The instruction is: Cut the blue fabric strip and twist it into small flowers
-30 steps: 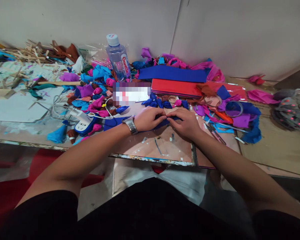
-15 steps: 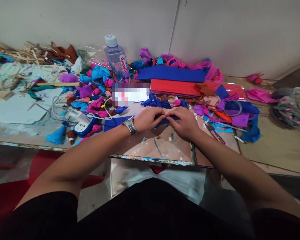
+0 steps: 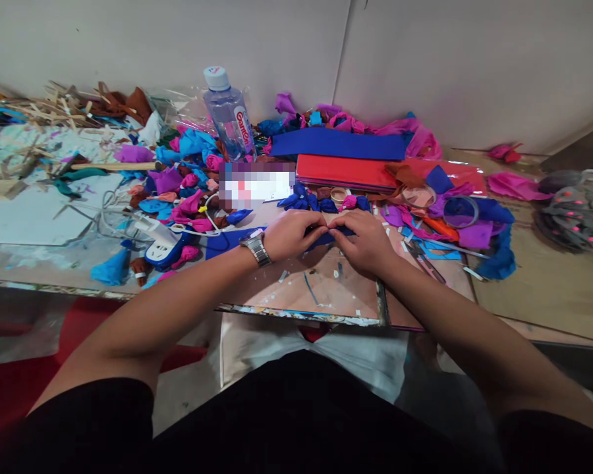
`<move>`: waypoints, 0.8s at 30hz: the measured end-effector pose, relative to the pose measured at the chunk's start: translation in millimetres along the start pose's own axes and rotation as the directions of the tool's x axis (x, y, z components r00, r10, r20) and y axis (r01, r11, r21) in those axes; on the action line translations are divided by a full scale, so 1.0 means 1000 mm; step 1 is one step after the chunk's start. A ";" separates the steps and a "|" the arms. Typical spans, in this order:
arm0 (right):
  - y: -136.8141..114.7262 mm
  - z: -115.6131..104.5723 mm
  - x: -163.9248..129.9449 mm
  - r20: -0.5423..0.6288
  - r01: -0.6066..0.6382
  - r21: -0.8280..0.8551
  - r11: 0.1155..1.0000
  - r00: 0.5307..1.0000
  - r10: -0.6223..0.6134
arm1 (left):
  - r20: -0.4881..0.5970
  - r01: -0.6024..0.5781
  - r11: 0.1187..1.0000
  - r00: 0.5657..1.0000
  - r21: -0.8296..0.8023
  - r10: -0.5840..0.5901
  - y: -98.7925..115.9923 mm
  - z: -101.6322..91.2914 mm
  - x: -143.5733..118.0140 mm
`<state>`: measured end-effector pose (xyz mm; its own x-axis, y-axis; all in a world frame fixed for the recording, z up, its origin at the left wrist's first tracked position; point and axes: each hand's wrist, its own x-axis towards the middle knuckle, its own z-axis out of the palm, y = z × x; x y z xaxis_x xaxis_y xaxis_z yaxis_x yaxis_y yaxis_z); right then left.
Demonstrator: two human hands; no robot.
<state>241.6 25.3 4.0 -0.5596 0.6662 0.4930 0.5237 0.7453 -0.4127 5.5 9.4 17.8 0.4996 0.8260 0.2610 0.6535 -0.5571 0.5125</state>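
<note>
A dark blue strip of what looks like crepe paper (image 3: 227,241) runs along the table under my left wrist and between both hands. My left hand (image 3: 287,236), with a metal watch on its wrist, pinches the strip between thumb and fingers. Facing it, my right hand (image 3: 364,242) pinches the same strip, the fingertips of both hands almost touching. My fingers hide part of the paper there. Just beyond the hands lie several scrunched dark blue paper pieces (image 3: 301,197), a magenta one (image 3: 348,203) and a small tape roll (image 3: 340,195).
A water bottle (image 3: 228,122) stands behind a partly blurred white object (image 3: 271,186). Red sheets (image 3: 346,170) and a blue sheet (image 3: 338,143) lie at the back. To the left is a power strip (image 3: 162,250) with cables; to the right, clear tape rolls (image 3: 460,212) and scissors (image 3: 427,263).
Both hands keep their pinch on the blue paper in nearly the same place. The view has shifted very slightly.
</note>
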 end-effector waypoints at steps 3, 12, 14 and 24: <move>0.001 0.002 0.000 0.013 -0.022 0.027 0.999 1.000 0.022 | 0.001 -0.011 1.000 1.000 0.021 0.011 0.000 0.000 0.000; 0.000 0.005 0.001 0.034 -0.071 0.110 0.991 0.997 0.068 | 0.020 -0.026 0.996 0.999 0.090 0.025 0.003 -0.002 -0.001; 0.000 0.005 0.001 0.028 -0.074 0.106 0.992 0.997 0.072 | 0.022 -0.023 0.997 1.000 0.080 0.022 0.004 -0.003 -0.001; 0.004 0.004 0.000 -0.010 -0.030 0.131 0.991 0.999 0.031 | -0.026 0.023 1.000 0.999 -0.014 -0.023 0.001 -0.004 -0.001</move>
<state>241.3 28.0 -0.4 -0.5368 0.6888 0.4872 0.4513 0.7224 -0.5239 3.6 7.8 21.3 0.4693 0.8407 0.2701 0.6568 -0.5368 0.5296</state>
